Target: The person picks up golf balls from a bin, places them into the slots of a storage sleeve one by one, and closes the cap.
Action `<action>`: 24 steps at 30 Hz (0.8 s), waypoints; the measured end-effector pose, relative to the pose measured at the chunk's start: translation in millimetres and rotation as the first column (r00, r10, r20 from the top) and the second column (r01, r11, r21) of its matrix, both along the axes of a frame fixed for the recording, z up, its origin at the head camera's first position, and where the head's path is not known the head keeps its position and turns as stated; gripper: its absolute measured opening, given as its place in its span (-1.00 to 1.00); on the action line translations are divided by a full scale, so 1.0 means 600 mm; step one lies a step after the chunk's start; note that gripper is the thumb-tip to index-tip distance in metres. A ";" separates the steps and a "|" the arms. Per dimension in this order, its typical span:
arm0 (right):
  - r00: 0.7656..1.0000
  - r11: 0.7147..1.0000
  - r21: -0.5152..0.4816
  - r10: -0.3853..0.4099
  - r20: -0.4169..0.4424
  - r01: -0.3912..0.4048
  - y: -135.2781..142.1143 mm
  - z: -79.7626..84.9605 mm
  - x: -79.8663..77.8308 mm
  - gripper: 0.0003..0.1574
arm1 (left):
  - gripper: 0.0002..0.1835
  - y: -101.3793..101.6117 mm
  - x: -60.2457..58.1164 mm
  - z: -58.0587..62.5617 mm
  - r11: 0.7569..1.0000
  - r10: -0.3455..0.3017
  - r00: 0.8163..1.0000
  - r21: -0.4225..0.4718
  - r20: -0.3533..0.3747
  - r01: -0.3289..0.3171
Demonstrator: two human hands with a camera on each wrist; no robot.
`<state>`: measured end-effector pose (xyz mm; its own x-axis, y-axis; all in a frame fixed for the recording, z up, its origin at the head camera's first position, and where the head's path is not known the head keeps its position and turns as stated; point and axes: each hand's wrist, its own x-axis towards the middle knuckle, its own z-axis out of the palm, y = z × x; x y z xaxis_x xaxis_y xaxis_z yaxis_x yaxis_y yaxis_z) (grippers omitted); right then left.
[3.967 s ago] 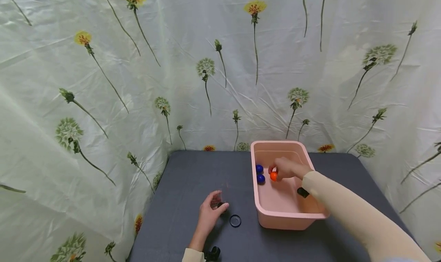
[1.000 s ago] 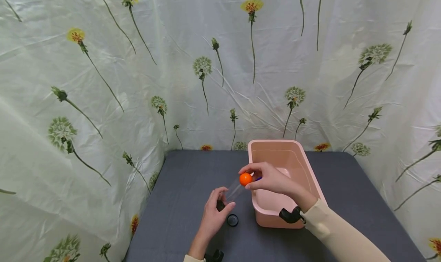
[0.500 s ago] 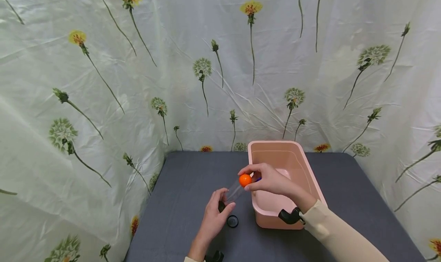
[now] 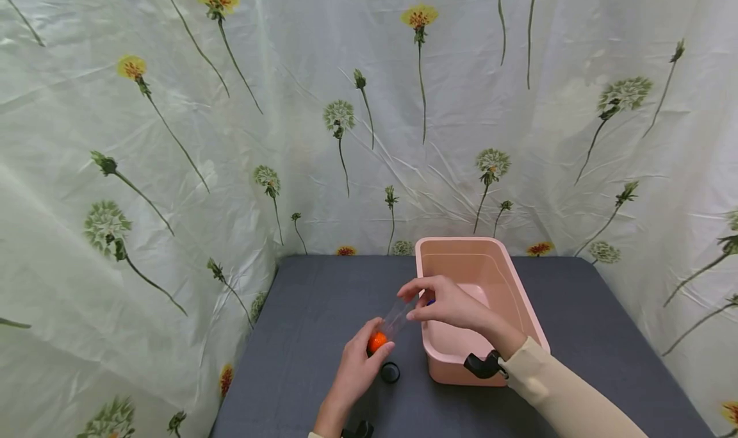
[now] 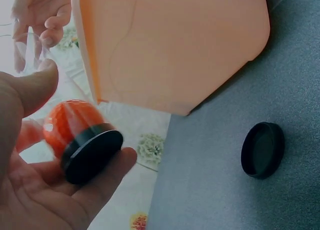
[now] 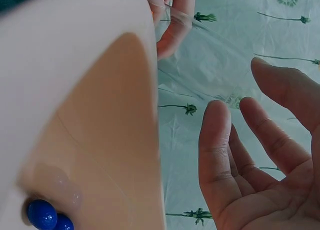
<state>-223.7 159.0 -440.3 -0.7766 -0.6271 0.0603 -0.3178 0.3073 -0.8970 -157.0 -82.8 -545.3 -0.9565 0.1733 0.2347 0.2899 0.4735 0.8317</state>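
Observation:
My left hand (image 4: 353, 369) grips a clear tube (image 4: 396, 317) by its lower end. The tube slants up to the right, with a black cap (image 5: 94, 157) on its bottom. Inside, an orange ball (image 4: 377, 342) sits against that cap. At the tube's upper mouth is my right hand (image 4: 452, 307), thumb and fingers spread apart with nothing between them in the right wrist view. A loose black lid (image 4: 390, 373) lies on the table just right of my left hand.
A pink bin (image 4: 464, 375) stands to the right, partly under my right hand and forearm. Two blue balls (image 6: 44, 216) lie in it. The dark grey table (image 4: 311, 303) meets a flower-printed curtain (image 4: 346, 214) at the back.
My right hand brought the orange ball from the bin to the tube's mouth and let it go. It has dropped to the tube's bottom, by my left fingers. The tube now tilts right.

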 end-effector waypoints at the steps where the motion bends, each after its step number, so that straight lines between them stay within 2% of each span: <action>1: 1.000 1.000 0.000 0.002 -0.001 -0.002 -0.001 0.000 0.000 -0.54 | -0.50 0.000 0.001 0.001 1.000 0.003 1.000 -0.008 0.006 -0.003; 6: 0.999 1.000 0.002 0.019 -0.028 -0.019 -0.002 0.000 -0.004 -0.56 | -0.45 -0.002 0.004 0.004 1.000 0.018 0.999 0.003 0.027 -0.018; 13: 0.999 1.000 -0.003 0.015 -0.028 -0.015 0.006 0.010 -0.012 -0.60 | -0.47 -0.005 0.003 0.000 0.996 0.038 0.999 0.079 0.039 -0.041; 17: 1.000 1.000 0.003 -0.026 -0.002 0.026 0.013 0.015 -0.022 -0.59 | -0.47 -0.007 0.003 -0.002 0.993 0.056 0.996 0.101 0.073 -0.063; 24: 0.992 0.992 0.004 -0.122 -0.030 0.123 0.036 0.006 -0.053 -0.61 | -0.47 -0.011 0.004 -0.006 0.989 0.072 0.994 0.124 0.078 -0.081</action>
